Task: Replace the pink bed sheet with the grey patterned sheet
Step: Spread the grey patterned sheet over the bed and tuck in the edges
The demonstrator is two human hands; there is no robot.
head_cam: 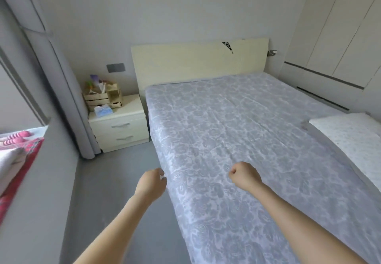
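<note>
The grey patterned sheet (pixel 237 123) lies spread flat over the whole bed, reaching the cream headboard (pixel 195 63). My left hand (pixel 151 183) is at the bed's left edge, fingers curled, pinching the sheet's border. My right hand (pixel 244 176) rests as a fist on top of the sheet a little in from that edge, thumb against the index finger, and seems to pinch a small fold of cloth. Faint creases run up the sheet from it. No pink sheet shows on the bed.
A white pillow (pixel 350 138) lies on the bed's right side. A cream nightstand (pixel 120 123) with wooden boxes stands left of the headboard, beside a grey curtain (pixel 61 90). Red plaid and pink cloths (pixel 18 156) sit on the sill at left. Wardrobes (pixel 340 36) line the right wall.
</note>
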